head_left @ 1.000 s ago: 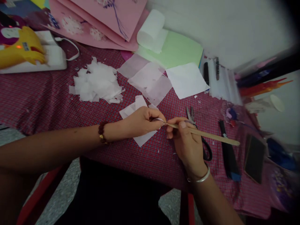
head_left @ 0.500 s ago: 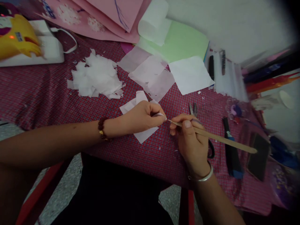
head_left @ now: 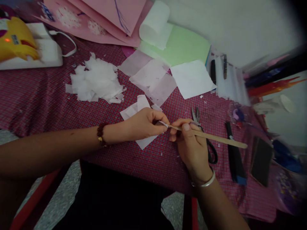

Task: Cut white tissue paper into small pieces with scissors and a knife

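Left hand (head_left: pixel 144 126): thumb and forefinger pinched on a small white slip (head_left: pixel 164 123), its edge showing between the fingertips. Right hand (head_left: pixel 193 150): grasping a wooden stick (head_left: pixel 220 139), thumb on top, other fingers curled around and under it. Stick lies across the right fingers; narrow tip at the left fingertips, beside the slip (contact between tip and slip: cannot tell); broad end projects past the right hand toward the table's right edge.

Both hands above the near-middle part of the table (head_left: pixel 134 169). White pieces (head_left: pixel 145 142) lie under the left hand; scissors (head_left: pixel 212 154) partly behind the right hand, blades toward the far edge.

Containers: clear tub (head_left: pixel 287 191) at the near right corner, blurred, small purple and yellow bits inside. Clear packet (head_left: pixel 237 115) near the right edge, a purple and a red item in it.

Also: heap of white scraps (head_left: pixel 96 80), left of middle; white roll (head_left: pixel 154 20) on a green sheet (head_left: pixel 189 48) at the far edge.
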Tool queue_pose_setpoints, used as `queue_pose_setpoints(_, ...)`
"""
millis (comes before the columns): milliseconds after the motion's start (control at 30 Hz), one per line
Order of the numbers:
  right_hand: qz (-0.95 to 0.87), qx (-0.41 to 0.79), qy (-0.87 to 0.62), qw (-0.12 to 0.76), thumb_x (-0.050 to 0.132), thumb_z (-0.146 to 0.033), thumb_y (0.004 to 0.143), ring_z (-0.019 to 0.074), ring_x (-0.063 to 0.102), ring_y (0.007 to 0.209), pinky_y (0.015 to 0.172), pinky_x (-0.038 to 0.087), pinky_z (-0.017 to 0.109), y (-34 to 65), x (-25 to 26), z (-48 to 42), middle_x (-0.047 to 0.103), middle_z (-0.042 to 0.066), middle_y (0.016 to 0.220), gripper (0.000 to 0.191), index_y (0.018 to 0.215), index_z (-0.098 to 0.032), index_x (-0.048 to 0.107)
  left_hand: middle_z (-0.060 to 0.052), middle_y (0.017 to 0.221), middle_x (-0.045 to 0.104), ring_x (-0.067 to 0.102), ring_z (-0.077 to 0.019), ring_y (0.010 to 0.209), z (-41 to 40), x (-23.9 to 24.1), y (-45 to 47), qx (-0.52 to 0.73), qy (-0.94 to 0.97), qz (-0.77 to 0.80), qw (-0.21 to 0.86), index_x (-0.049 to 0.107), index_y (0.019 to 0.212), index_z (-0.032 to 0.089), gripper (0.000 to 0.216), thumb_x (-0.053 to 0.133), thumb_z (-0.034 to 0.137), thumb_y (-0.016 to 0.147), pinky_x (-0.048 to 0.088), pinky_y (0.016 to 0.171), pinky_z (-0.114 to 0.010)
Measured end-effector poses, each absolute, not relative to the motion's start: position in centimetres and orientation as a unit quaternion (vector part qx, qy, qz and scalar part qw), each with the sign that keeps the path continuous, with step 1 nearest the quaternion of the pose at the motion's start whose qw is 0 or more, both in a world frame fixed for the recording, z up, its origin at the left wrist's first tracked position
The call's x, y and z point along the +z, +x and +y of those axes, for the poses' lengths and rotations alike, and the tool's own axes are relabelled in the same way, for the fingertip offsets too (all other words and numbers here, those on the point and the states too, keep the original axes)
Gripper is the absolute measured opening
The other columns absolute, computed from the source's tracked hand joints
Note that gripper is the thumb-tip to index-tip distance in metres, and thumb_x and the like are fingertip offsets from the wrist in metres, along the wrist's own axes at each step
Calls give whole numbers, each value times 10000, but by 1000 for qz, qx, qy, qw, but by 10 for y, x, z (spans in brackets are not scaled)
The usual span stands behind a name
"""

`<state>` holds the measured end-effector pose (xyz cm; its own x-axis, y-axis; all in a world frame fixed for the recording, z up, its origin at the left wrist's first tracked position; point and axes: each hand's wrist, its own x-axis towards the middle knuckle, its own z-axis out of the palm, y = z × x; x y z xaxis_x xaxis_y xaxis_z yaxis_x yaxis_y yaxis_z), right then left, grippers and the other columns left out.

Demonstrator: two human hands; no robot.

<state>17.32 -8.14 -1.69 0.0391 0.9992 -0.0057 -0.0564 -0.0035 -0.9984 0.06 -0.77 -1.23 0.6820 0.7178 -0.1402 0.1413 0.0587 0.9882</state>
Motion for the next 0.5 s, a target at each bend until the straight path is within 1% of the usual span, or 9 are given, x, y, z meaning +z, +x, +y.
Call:
queue_pose_setpoints(67, -462, 507, -499, 529, 560, -376, 983, 116, 564, 638, 614, 452, 286, 174, -17, -81, 612, -26, 760, 190, 953, -262, 710, 24, 750, 664, 561, -93, 660, -8, -13, 2, 240, 627, 335, 661, 647, 887, 157, 163, 623, 151, 726, 425, 625, -217)
queue_pose_setpoints(133, -449, 504, -501, 542, 589, -368, 966, 117, 563, 627, 607, 453, 281, 174, -16, -80, 618, -37, 756, 128, 974, -272, 672, 52, 715, 619, 521, -78, 606, -8, -13, 4, 254, 600, 348, 674, 589, 937, 169, 247, 637, 129, 699, 391, 569, -201)
queue_pose_setpoints(167, -440, 503, -500, 550, 610, -354, 953, 115, 565, 624, 602, 453, 275, 175, -16, -80, 624, -43, 762, 89, 974, -277, 650, 66, 686, 592, 495, -71, 572, -8, -13, 4, 255, 590, 355, 679, 564, 936, 175, 258, 641, 126, 694, 366, 539, -194)
queue_pose_setpoints(233, -429, 501, -498, 563, 647, -320, 928, 109, 571, 620, 594, 452, 266, 176, -16, -80, 639, -49, 783, 56, 946, -277, 615, 79, 633, 544, 451, -61, 528, -8, -11, 3, 243, 584, 362, 685, 539, 880, 181, 211, 649, 136, 706, 326, 500, -188)
queue_pose_setpoints(300, -431, 499, -502, 560, 664, -302, 915, 107, 575, 616, 595, 456, 264, 177, -15, -79, 655, -46, 798, 63, 923, -268, 612, 70, 607, 525, 446, -58, 527, -7, -9, 2, 225, 597, 358, 682, 543, 789, 171, 117, 647, 161, 736, 327, 501, -188)
queue_pose_setpoints(367, -444, 493, -511, 547, 667, -302, 912, 109, 575, 609, 596, 461, 270, 179, -13, -79, 669, -35, 805, 55, 920, -259, 634, 55, 597, 522, 454, -59, 539, -5, -7, 0, 215, 614, 353, 673, 569, 726, 156, 86, 630, 189, 778, 344, 517, -192)
queue_pose_setpoints(433, -454, 487, -515, 540, 670, -297, 911, 109, 574, 610, 596, 464, 274, 180, -12, -79, 676, -23, 820, 49, 919, -250, 662, 45, 598, 529, 457, -62, 541, -5, -5, -1, 212, 622, 352, 666, 613, 727, 146, 112, 604, 214, 816, 352, 523, -195)
queue_pose_setpoints(500, -455, 490, -510, 541, 671, -284, 913, 106, 576, 612, 590, 460, 271, 180, -11, -79, 674, -21, 821, 39, 911, -246, 678, 43, 598, 529, 448, -63, 530, -5, -4, -1, 206, 625, 355, 664, 652, 770, 143, 129, 587, 232, 838, 344, 512, -197)
